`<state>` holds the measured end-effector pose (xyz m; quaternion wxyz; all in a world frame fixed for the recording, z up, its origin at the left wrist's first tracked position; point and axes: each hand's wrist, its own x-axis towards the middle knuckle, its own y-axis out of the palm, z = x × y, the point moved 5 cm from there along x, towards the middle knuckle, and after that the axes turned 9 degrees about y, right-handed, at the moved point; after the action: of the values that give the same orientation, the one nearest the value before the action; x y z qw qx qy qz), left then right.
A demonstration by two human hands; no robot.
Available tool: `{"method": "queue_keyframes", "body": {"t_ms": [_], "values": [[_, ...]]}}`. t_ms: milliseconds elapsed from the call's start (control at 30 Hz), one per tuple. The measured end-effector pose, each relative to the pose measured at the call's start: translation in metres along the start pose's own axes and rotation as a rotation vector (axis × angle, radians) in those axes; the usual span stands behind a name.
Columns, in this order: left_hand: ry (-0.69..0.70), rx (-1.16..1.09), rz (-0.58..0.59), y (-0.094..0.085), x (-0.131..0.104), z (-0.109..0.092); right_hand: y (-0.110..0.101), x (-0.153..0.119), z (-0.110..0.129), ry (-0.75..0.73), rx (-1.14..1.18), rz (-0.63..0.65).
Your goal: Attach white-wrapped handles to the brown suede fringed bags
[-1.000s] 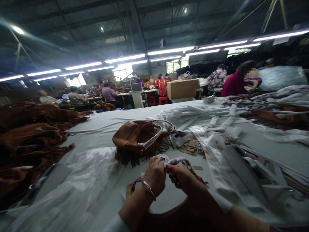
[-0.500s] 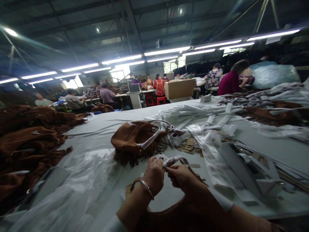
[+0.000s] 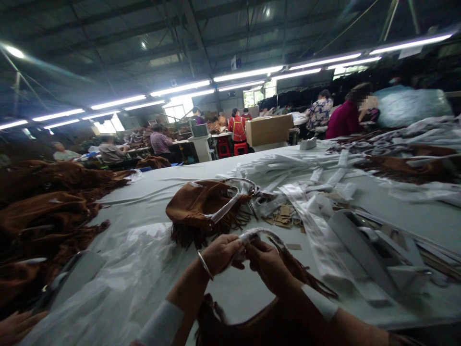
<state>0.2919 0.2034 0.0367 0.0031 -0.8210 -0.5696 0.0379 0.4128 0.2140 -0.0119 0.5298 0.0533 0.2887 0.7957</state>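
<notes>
And there was the wrapped strap [image 3: 264,232], near the middle of the table's [image 3: 160,179] near edge, right at both sets of fingers! The left hand [image 3: 221,252] pinched it from the left; the right hand [image 3: 268,262] had its fingers closed around it from the right. Neither hand was nearer: the two nearly met on the pale wrapping. From that grip the strap's long axis rose in a low arch, bent toward the right edge, then dropped behind the right hand to brown fringe [image 3: 317,281]. Closer in, at the near edge, lay the dark body of a bag [image 3: 248,329], partly hidden by the right forearm.

Just beyond, toward the far edge, sat a second brown bag [image 3: 190,204], with cardboard tags [image 3: 283,216] to its right. Clear plastic [image 3: 118,274] spread leftward; a grey tool [image 3: 355,247] crowded the right side, its kind hard to tell. Another person's hand [image 3: 21,327] showed at the near left corner, well apart. Nothing visible stood between the fingers and the strap.
</notes>
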Motion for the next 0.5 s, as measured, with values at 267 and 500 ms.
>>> {"method": "queue_keyframes", "body": {"t_ms": [267, 500], "values": [[-0.007, 0.158, -0.176, -0.011, 0.008, -0.002, -0.040, -0.037, 0.033, -0.066, -0.547, -0.106], [0.116, 0.215, -0.220, 0.009, -0.008, -0.077, -0.153, -0.187, -0.009, 0.389, -0.902, 0.166]]}}
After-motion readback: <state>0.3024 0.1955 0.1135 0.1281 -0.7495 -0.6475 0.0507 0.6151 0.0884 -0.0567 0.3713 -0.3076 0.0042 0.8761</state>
